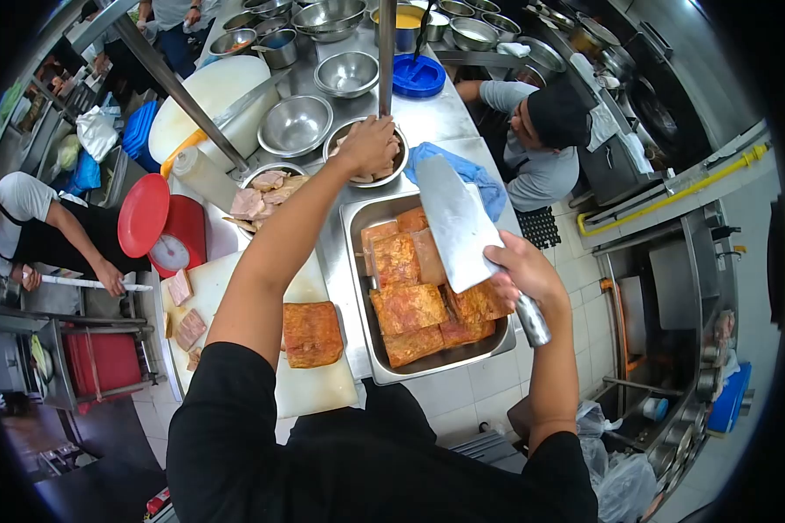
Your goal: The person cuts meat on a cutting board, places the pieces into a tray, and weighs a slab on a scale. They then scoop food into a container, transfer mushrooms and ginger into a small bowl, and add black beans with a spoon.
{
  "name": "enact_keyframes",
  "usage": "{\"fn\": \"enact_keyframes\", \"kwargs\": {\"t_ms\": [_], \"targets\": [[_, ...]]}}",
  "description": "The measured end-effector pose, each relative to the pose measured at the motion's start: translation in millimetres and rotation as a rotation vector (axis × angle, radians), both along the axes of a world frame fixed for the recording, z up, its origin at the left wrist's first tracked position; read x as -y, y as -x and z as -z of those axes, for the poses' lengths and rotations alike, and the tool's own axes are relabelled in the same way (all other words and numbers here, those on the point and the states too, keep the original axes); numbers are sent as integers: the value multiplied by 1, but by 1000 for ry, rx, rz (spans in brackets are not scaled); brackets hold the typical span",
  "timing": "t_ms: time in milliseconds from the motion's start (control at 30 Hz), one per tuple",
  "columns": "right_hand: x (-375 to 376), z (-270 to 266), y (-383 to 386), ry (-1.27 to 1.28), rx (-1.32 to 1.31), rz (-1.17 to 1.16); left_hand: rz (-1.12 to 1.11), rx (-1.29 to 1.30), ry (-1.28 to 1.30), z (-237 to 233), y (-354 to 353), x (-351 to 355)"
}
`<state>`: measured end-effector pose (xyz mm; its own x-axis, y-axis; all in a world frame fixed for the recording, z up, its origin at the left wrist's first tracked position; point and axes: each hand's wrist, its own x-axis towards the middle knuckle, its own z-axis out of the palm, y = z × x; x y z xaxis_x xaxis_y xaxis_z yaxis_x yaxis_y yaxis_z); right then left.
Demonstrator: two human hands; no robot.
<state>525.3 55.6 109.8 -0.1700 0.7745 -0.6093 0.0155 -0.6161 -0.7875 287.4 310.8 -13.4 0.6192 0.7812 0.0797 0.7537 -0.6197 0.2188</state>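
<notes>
My right hand (pixel 525 268) grips a cleaver (pixel 453 222) by its metal handle, the broad blade tilted up over a steel pan (pixel 380 366). In that pan lie several slabs of roasted, golden-skinned meat (pixel 399 260), overlapping one another. My left arm reaches forward, and my left hand (pixel 368 146) is over a steel bowl (pixel 399 168) of pale meat pieces; its fingertips are hidden. One more browned slab (pixel 312 335) sits on the white cutting board (pixel 310 390) beneath my left arm. Pale cut pieces (pixel 190 329) lie at the board's left side.
Another bowl of sliced meat (pixel 257 202) stands beside a squeeze bottle (pixel 202 177) and a red scale (pixel 179 237). A metal post (pixel 385 61) rises near my left hand. A blue cloth (pixel 464 174) lies behind the pan. Co-workers stand right (pixel 532 131) and left (pixel 57 231).
</notes>
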Motion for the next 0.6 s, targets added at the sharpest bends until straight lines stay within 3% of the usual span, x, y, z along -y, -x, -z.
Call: {"fn": "enact_keyframes", "kwargs": {"t_ms": [167, 300, 367, 433, 600], "targets": [[31, -9, -9, 15, -112, 161, -39, -127, -41, 18, -8, -1], [48, -12, -9, -35, -84, 221, -106, 40, 96, 2, -2, 5], [57, -14, -11, -41, -94, 234, -6, 170, 127, -9, 7, 13], [62, -15, -11, -40, -103, 247, 106, 272, -7, 5, 9, 10], [75, -15, 0, -53, -70, 276, 86, 270, 18, -6, 13, 18]]}}
